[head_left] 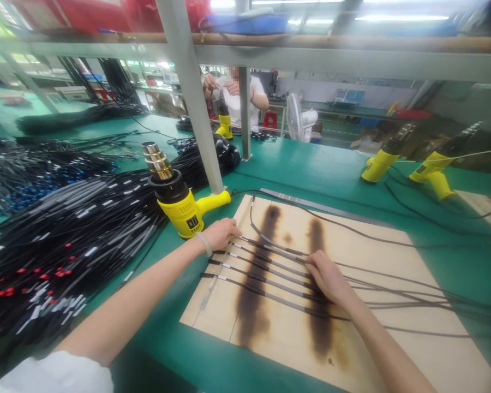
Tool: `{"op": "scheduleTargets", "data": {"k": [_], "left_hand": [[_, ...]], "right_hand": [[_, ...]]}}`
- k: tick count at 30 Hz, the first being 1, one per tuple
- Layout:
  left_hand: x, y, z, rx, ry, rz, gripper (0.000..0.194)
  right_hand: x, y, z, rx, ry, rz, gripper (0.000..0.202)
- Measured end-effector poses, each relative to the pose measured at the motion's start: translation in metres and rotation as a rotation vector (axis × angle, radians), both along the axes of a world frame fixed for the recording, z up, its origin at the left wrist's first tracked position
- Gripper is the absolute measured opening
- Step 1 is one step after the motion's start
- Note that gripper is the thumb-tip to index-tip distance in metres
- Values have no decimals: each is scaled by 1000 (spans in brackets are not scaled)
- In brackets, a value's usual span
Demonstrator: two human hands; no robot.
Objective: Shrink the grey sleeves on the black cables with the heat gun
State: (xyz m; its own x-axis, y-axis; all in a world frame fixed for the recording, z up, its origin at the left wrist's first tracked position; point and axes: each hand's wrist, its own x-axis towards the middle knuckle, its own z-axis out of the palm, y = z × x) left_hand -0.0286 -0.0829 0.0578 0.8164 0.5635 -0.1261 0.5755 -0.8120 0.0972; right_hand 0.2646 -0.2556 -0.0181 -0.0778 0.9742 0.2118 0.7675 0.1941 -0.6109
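Green matting covers the long bench [311, 174], and on it lies a plywood board [413, 349] marked with two dark scorch streaks [253, 284]. Across the board several thin black cables [270, 273] are laid side by side, their ends lined up near the board's left edge and their lengths trailing off to the right.

The person's left hand [221, 233] rests at the cable ends, its grip curled loosely with the fingertips down on the board edge; I cannot tell whether it pinches anything. The right hand [327, 275] lies flat over the middle of the cables where they cross the second streak, its grip spread and pressing them down rather than closing around them.

Just beside the left hand stands a yellow heat gun [180, 199], nozzle up, untouched. Left of it a great heap of black cables [57, 245] with red and white tips covers the bench. Two more yellow heat guns [409, 158] stand well apart at the far right, and a person in a white shirt [239, 101] works at the far side.

As I judge it, the cables are set out and being squared up on the board; heating looks not yet begun on this row, and the heap suggests plenty remains.
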Motion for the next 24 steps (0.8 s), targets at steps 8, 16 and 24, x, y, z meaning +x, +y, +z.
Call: {"op": "scheduleTargets", "data": {"k": [8, 16, 24], "left_hand": [[-1, 2, 2, -27, -2, 12, 35], [0, 4, 2, -27, 32, 39, 37], [2, 2, 4, -8, 71, 37, 37]], "right_hand": [[-1, 2, 1, 2, -35, 6, 11], [-6, 4, 2, -5, -45, 2, 13], [1, 0, 0, -4, -57, 10, 13]]}}
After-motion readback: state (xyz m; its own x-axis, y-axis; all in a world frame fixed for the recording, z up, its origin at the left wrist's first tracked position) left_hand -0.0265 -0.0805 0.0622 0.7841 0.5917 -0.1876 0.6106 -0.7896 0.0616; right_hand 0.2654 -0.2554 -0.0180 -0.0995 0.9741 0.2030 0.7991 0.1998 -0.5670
